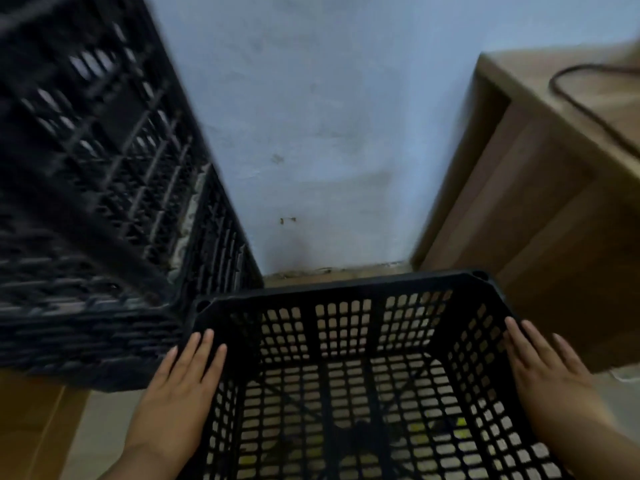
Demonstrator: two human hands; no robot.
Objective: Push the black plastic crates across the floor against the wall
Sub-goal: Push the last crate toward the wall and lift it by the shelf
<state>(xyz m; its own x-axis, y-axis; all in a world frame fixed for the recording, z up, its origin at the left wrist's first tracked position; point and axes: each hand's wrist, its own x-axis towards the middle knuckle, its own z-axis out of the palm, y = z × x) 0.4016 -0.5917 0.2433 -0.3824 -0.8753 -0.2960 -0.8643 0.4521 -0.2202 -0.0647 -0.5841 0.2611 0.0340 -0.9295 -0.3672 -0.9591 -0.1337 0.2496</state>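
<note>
An empty black plastic crate with a lattice of holes stands on the floor right below me, its far rim a short way from the pale blue wall. My left hand lies flat on the crate's left rim, fingers straight and together. My right hand lies flat on the right rim in the same way. A tall stack of black crates stands to the left, touching the low crate's left corner and reaching back to the wall.
A wooden cabinet stands to the right against the wall, with a dark cable lying on its top. A narrow strip of floor shows between the crate and the wall. Brown cardboard lies at the lower left.
</note>
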